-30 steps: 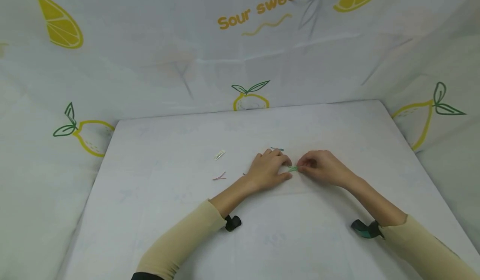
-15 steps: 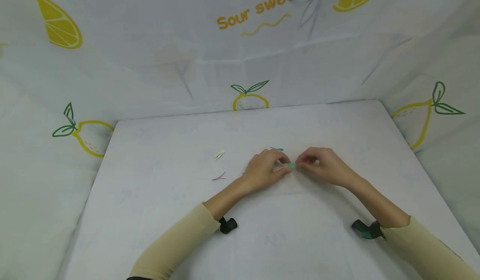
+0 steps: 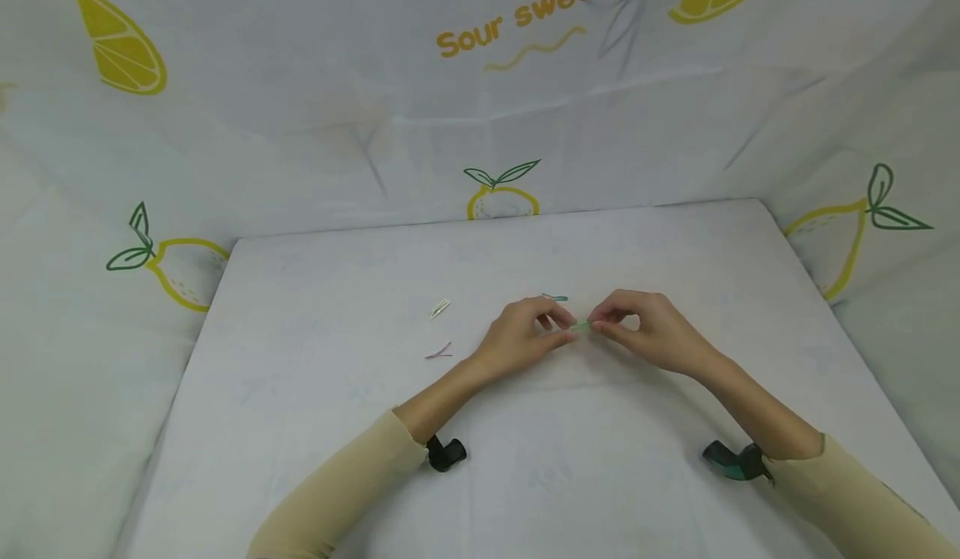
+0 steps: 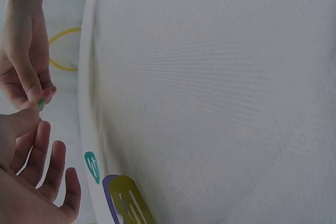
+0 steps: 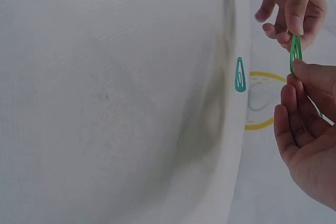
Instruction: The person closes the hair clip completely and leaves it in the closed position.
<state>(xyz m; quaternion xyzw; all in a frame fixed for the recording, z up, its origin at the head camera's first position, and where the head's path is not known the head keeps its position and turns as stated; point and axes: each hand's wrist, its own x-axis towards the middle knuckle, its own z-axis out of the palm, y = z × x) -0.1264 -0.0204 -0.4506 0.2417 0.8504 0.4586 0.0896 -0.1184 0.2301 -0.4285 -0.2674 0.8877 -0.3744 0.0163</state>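
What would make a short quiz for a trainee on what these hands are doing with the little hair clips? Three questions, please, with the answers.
1. What colour is the held clip between the left hand and the right hand? a) red b) green c) black
2. True or false: the pale clip lies on the table, apart from both hands.
3. In the head view, which lies nearer the right hand: the teal clip or the reddish clip?

Key: 1 b; 2 true; 3 teal clip.

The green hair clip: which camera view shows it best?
The right wrist view: the green hair clip appears largest, its slim frame visible. The head view shows a thin sliver; the left wrist view, only a small bit.
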